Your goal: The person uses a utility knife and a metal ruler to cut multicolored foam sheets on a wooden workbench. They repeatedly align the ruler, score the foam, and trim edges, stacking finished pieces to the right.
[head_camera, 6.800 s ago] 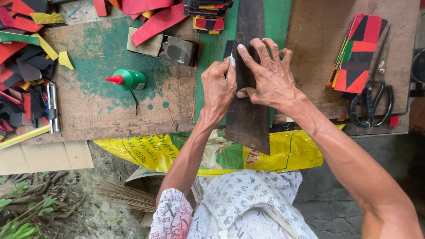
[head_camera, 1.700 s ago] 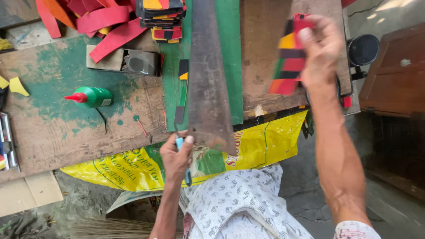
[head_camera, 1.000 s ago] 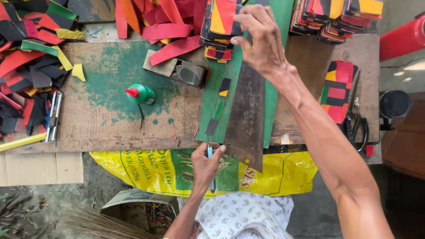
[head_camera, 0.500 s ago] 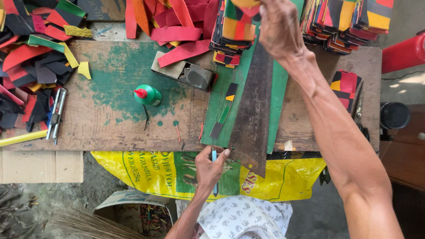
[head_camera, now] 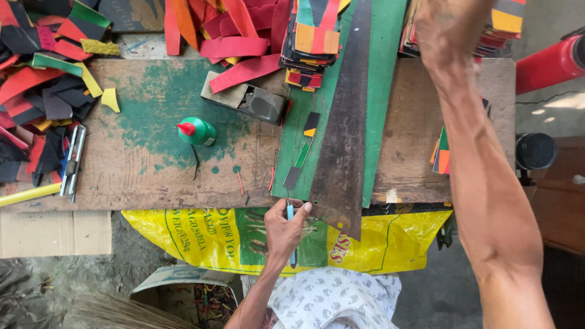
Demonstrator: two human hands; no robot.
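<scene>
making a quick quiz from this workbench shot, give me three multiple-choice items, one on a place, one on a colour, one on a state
1. Where does the glue bottle lie?
A. on the wooden bench, left of the green mat
B. on the yellow sack
C. on the red cylinder

2. What colour is the bottle's cap?
A. blue
B. red
C. white

3. What is the left hand doing?
A. lying flat and empty
B. gripping a slim blue tool at the bench edge
C. holding scissors

Answers: 1 A, it lies on stained wood left of the green mat. 2 B, the tip is red. 3 B, its fingers close round the blue tool.
</scene>
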